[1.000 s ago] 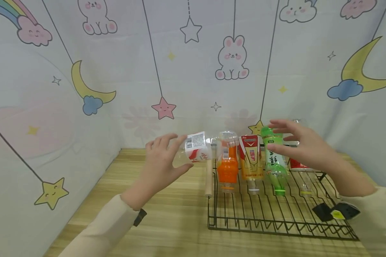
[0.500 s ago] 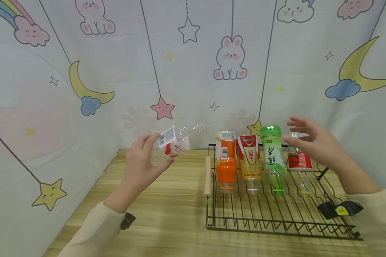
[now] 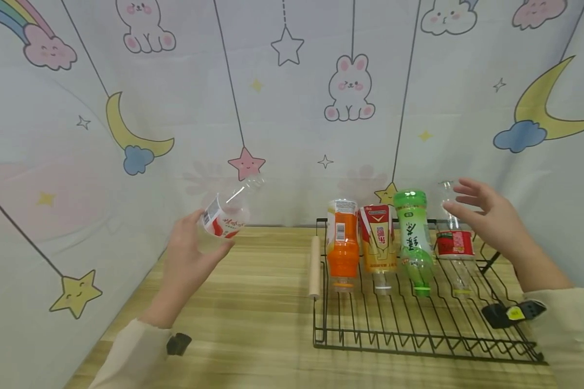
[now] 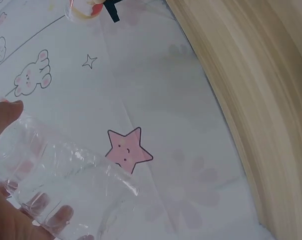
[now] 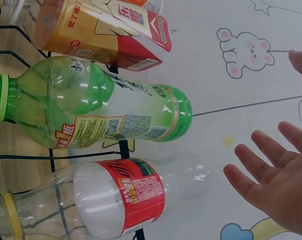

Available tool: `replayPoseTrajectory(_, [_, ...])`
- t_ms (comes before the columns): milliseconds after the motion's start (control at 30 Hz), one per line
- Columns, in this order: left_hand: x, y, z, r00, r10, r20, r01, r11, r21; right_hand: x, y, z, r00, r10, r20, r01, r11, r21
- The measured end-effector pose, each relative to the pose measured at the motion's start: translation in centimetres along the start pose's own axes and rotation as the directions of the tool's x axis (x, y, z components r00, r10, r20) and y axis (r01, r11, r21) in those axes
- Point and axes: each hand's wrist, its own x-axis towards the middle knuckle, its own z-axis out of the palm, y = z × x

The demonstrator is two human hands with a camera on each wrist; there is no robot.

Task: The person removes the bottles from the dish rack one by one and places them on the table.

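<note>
My left hand grips a clear plastic bottle with a white and red label, held over the left of the table. The bottle tilts, its neck pointing up and right. In the left wrist view, fingers show through the transparent bottle. My right hand holds nothing; its fingers spread loosely beside a clear bottle with a red label. That bottle stands neck-down in a black wire rack. In the right wrist view, the open palm faces its base across a small gap.
Left of the red-labelled bottle, the rack carries a green bottle, a red and yellow bottle and an orange bottle, all neck-down. A wooden handle is on the rack's left side. A printed curtain hangs behind the wooden table.
My left hand has carried the clear bottle leftward, away from the rack, and its neck has turned upward. My right hand has drawn right, from the green bottle to beside the red-labelled one.
</note>
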Motion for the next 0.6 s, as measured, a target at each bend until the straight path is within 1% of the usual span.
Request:
replayPoseTrajectory(167, [-0.4, -1.0, -0.4, 0.996, -0.092, 0.013, 0.093, 0.995, -0.031, 0.3, 1.2, 0.2, 0.999, 0.033, 0.0, -0.033, 0.999, 0.009])
replayPoseTrajectory(300, [-0.6, -1.5, -0.7, 0.984, -0.171, 0.044, 0.173, 0.984, -0.047, 0.5, 1.9, 0.5, 0.998, 0.057, -0.003, -0.057, 0.998, 0.013])
replayPoseTrajectory(433, [-0.8, -1.9, -0.9, 0.972, -0.225, 0.064, 0.228, 0.972, -0.063, 0.6, 2.5, 0.7, 0.997, 0.076, -0.008, -0.076, 0.997, 0.018])
replayPoseTrajectory(533, [-0.9, -2.4, -0.9, 0.966, -0.255, 0.05, 0.258, 0.963, -0.077, 0.6, 3.0, 0.8, 0.996, 0.087, -0.011, -0.086, 0.996, 0.035])
replayPoseTrajectory(600, [-0.9, -2.8, -0.8, 0.962, -0.273, 0.026, 0.274, 0.958, -0.089, 0.5, 3.4, 0.8, 0.996, 0.09, -0.01, -0.089, 0.995, 0.053])
